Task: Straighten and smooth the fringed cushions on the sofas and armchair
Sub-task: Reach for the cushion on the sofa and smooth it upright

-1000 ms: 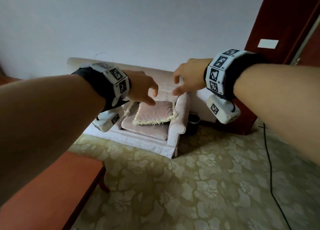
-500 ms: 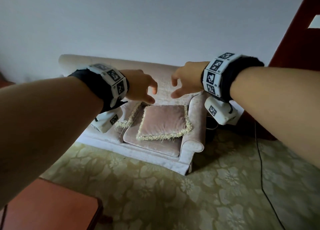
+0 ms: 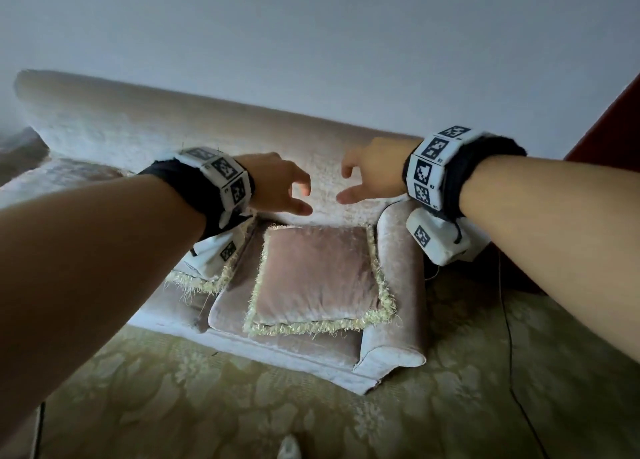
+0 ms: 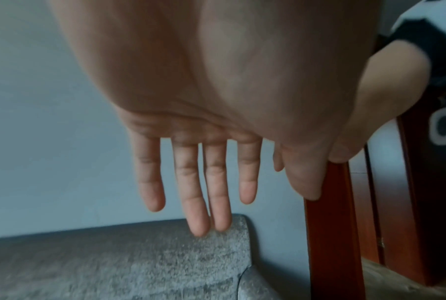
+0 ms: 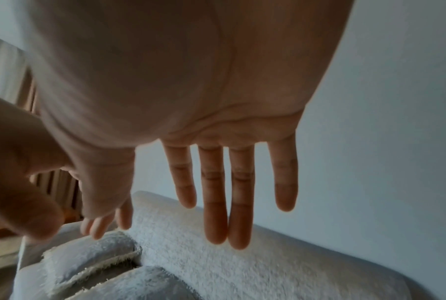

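Note:
A pink cushion (image 3: pixel 317 275) with a cream fringe lies flat on the right seat of the pale sofa (image 3: pixel 221 140). A second fringed cushion (image 3: pixel 199 280) lies on the seat to its left, mostly hidden behind my left wrist. My left hand (image 3: pixel 282 188) and right hand (image 3: pixel 367 176) hover side by side in the air above the pink cushion's far edge, both open with fingers spread, touching nothing. The wrist views show my left hand's fingers (image 4: pixel 196 194) and my right hand's fingers (image 5: pixel 214 194) straight, over the sofa back (image 5: pixel 229 261).
The sofa's right armrest (image 3: pixel 398 285) borders the pink cushion. A patterned green carpet (image 3: pixel 346 420) covers the floor in front. A black cable (image 3: pixel 509 337) runs along the floor at the right, near a dark red wooden door frame (image 4: pixel 329 223).
I have come closer to the sofa, so the cushion looks larger and nearer. Both hands stayed outstretched and open above it; the red table at the lower left has left the view.

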Available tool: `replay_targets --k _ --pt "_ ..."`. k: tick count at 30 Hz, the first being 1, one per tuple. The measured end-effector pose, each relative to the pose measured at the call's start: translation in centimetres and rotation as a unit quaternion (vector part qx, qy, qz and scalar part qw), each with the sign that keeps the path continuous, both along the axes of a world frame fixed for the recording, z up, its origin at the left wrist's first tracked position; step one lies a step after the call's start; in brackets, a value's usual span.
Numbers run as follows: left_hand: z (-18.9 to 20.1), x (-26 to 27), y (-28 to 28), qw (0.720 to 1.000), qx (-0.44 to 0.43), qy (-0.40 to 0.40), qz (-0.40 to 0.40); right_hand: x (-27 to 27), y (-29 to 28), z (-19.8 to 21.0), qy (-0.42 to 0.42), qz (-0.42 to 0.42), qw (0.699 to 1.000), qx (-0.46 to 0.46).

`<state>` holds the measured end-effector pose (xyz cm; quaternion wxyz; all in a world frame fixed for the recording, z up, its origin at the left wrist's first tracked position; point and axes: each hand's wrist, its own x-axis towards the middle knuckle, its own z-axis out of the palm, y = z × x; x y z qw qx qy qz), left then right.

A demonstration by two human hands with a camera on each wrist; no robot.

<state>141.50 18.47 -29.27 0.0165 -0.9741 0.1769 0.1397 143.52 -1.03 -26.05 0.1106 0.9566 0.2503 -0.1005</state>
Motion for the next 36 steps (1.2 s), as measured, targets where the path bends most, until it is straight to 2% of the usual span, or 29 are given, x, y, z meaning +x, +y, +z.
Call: replay_targets --k 6,10,15,20,22,24,30,36 --pt "-5.0 11.9 2.9 0.998 -0.039 0.039 0.021 12.2 1.6 -5.5 0.051 -0.027 0.998 0.018" --pt "-9.9 18.5 4.2 0.993 -0.081 0.064 0.061 19.1 2.2 -10.8 0.092 -0.047 0.993 0.063" --pt "-20.2 25.1 5.1 0.979 -0.154 0.067 0.116 27.0 0.9 -20.5 0.121 -0.089 0.978 0.142" --pt "-31.3 31.2 5.9 0.949 -0.201 0.074 0.232 33.9 -1.9 -33.2 0.141 -0.174 0.956 0.189" --pt "-33.9 31.8 6.0 0.935 -0.224 0.064 0.266 34.5 -3.0 -36.0 0.130 -0.202 0.945 0.222" --pt "-38.5 33.0 6.0 0.921 -0.238 0.074 0.300 35.7 -4.0 -40.5 0.143 -0.237 0.930 0.244" --pt "-50.1 32.5 6.0 0.891 -0.254 0.126 0.353 35.3 -5.9 -51.4 0.176 -0.276 0.919 0.220" --pt "-58.2 30.4 6.4 0.861 -0.239 0.147 0.425 32.3 -7.5 -59.4 0.161 -0.351 0.893 0.233"
